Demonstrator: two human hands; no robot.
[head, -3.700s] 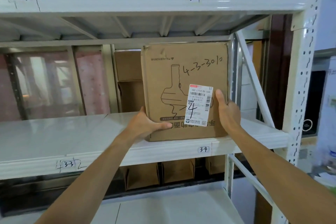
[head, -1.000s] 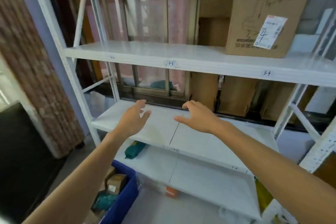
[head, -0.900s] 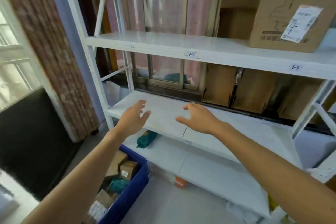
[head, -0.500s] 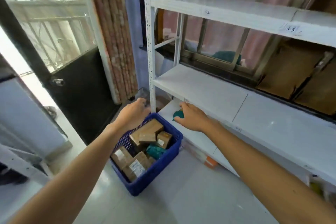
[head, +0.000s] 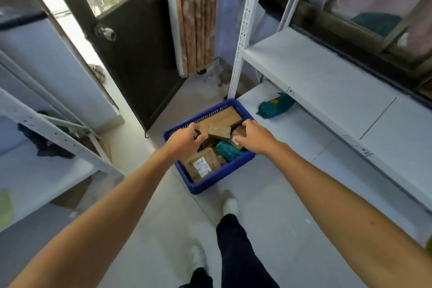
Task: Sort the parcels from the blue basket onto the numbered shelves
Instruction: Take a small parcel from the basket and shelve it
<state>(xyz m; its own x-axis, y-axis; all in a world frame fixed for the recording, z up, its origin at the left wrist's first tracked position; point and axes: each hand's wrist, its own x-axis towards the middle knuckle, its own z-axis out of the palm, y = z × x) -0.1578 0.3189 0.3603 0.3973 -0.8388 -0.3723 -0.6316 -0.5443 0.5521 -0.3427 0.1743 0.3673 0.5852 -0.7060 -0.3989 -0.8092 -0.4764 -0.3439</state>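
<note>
A blue basket (head: 217, 182) stands on the floor beside the white rack, filled with several brown cardboard parcels and a teal bag (head: 228, 150). A small brown box (head: 219, 131) lies on top in the middle. Both my arms reach down over the basket. My left hand (head: 184, 141) hovers over its left side with fingers loosely curled, holding nothing. My right hand (head: 254, 137) hovers over the right side, fingers spread toward the small box, also holding nothing. A labelled flat parcel (head: 202, 166) lies at the basket's near end.
A white numbered rack (head: 327, 72) runs along the right, with a teal bag (head: 275, 105) on its lowest shelf. A dark door (head: 131, 37) stands open at the left. Another white rack (head: 46, 147) is at the left. My legs and white shoes (head: 230, 203) are below the basket.
I have turned from the shelf, where the large box stays, and looked down. Both hands dropped from in front of the rack to just over the basket's parcels.
</note>
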